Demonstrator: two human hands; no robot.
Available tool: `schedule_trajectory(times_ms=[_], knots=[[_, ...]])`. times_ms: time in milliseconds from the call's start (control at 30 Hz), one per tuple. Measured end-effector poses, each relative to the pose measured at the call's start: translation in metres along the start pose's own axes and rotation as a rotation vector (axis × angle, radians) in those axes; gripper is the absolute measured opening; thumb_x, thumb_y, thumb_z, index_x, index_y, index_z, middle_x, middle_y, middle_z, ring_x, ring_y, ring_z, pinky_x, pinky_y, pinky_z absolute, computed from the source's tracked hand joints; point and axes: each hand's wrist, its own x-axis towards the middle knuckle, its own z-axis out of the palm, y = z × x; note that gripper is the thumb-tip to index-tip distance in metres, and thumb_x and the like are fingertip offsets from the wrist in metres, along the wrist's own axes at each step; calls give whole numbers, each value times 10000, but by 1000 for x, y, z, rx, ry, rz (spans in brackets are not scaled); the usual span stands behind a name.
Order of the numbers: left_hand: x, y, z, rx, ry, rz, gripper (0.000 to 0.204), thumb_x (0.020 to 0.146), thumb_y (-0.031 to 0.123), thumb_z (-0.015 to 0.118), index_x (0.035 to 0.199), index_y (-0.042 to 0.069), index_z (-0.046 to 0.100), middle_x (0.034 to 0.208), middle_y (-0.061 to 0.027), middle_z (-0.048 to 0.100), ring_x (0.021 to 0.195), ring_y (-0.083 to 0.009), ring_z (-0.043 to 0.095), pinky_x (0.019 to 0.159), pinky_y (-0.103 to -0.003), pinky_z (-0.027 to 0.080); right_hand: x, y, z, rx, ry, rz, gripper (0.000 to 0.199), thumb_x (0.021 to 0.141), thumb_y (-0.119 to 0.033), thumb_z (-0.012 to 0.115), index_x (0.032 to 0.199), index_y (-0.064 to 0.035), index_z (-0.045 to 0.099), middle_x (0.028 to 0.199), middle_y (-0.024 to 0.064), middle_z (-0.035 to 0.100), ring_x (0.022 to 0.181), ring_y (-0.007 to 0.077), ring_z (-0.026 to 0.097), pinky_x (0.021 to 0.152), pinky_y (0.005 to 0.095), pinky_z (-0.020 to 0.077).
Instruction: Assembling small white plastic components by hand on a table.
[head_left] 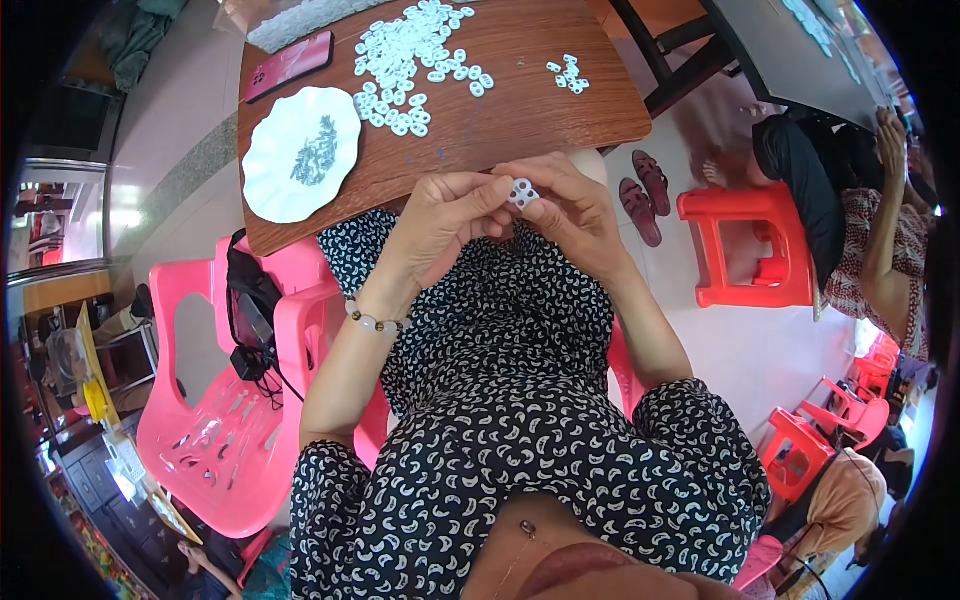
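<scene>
Between my two hands, just off the table's near edge, is a small white plastic piece with several dark holes (522, 193). My left hand (445, 222) pinches it from the left with thumb and fingers. My right hand (572, 212) grips its other side, thumb below and fingers curled above. Beyond them, a pile of small white oval pieces with holes (405, 45) spreads over the brown wooden table (500, 110). A white scalloped plate (275, 135) at the table's left holds a heap of tiny grey metal bits (318, 152). A smaller cluster of white pieces (569, 75) lies at the right.
A pink phone (290, 67) lies behind the plate. Pink plastic chair (215, 440) with a black bag (255, 310) stands at my left. On the right are a red stool (750, 245), dark red sandals (645, 195) and another person (880, 230) beside a second table (790, 60).
</scene>
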Motion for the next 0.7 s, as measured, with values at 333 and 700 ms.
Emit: schedule_trajectory(times_ms=[333,700], knots=[[-1,-2,4,-11,-4,-34,247,928,221,604,953,-14,673,809,-57,656,702,-95,608,642,-211,513,0,0,1,-71,68,-73,298,834,-136,685,1107,-22,655,1036,68,657,954,186,533,846,307,419],[-3,3,16,13,40,-38,221,861,199,694,857,-22,702,705,-6,577,619,-71,484,554,-196,383,0,3,2,-86,63,-100,344,849,-151,660,1168,-27,623,1086,75,645,962,201,537,861,311,422]])
